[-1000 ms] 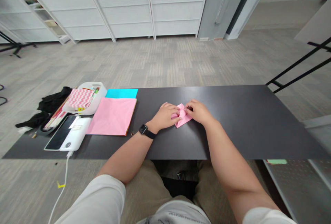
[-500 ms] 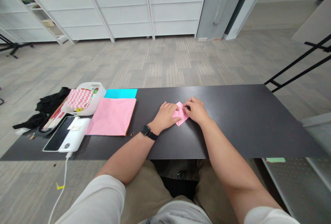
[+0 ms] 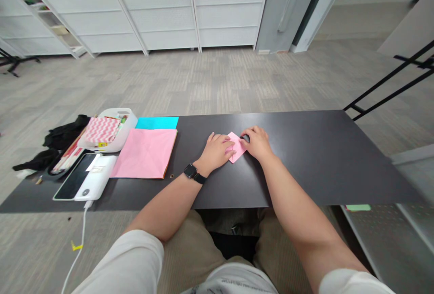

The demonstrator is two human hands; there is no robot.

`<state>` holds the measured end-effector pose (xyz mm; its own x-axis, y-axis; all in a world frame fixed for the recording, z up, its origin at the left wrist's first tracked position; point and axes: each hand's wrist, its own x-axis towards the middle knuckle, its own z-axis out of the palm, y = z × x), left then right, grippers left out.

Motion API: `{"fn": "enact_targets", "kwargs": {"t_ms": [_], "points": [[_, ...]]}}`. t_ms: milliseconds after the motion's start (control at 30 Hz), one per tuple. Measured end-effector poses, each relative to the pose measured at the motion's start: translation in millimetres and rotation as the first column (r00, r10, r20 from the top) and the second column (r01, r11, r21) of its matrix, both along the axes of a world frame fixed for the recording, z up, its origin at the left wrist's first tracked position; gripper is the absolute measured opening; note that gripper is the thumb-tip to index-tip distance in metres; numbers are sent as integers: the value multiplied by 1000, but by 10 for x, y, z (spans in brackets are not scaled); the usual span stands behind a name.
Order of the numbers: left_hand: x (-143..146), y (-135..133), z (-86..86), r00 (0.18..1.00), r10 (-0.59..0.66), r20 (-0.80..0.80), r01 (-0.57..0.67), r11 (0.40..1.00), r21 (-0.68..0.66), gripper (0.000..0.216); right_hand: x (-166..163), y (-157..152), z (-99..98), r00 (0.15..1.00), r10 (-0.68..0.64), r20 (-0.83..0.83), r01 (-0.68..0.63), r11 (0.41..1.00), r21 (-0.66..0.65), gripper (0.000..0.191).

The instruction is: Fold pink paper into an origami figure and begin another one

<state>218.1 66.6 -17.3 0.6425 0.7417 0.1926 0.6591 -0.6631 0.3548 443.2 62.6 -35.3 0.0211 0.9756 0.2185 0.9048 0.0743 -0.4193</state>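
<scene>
A small folded pink paper (image 3: 236, 148) lies on the black table (image 3: 315, 163), between my two hands. My left hand (image 3: 217, 151), with a black watch on its wrist, rests flat on the paper's left side, fingers stretched out. My right hand (image 3: 259, 142) presses its curled fingers onto the paper's upper right edge. A small dark thing shows under its fingertips; I cannot make it out.
A stack of pink sheets (image 3: 145, 152) over a cyan sheet (image 3: 157, 122) lies to the left. Further left stand a white basket (image 3: 107, 129) with patterned paper, a phone on a white power bank (image 3: 86, 177) with a cable, and black cloth (image 3: 63, 135). My knees are under the table's near edge.
Both hands and the pink paper have shifted slightly up and left in view. The paper looks flatter, with less of it showing between the hands.
</scene>
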Motion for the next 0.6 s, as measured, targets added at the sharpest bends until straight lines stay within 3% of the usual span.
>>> {"fn": "enact_targets", "kwargs": {"t_ms": [233, 433, 600], "points": [[25, 40, -15, 992, -125, 31, 124, 992, 6, 30, -19, 22, -25, 1000, -11, -8, 11, 999, 46, 10], [8, 80, -72, 997, -75, 15, 75, 997, -14, 30, -46, 29, 26, 999, -22, -39, 26, 995, 99, 8], [-5, 81, -47, 997, -72, 3, 72, 997, -13, 31, -92, 30, 6, 999, 12, -31, -10, 998, 61, 10]]}}
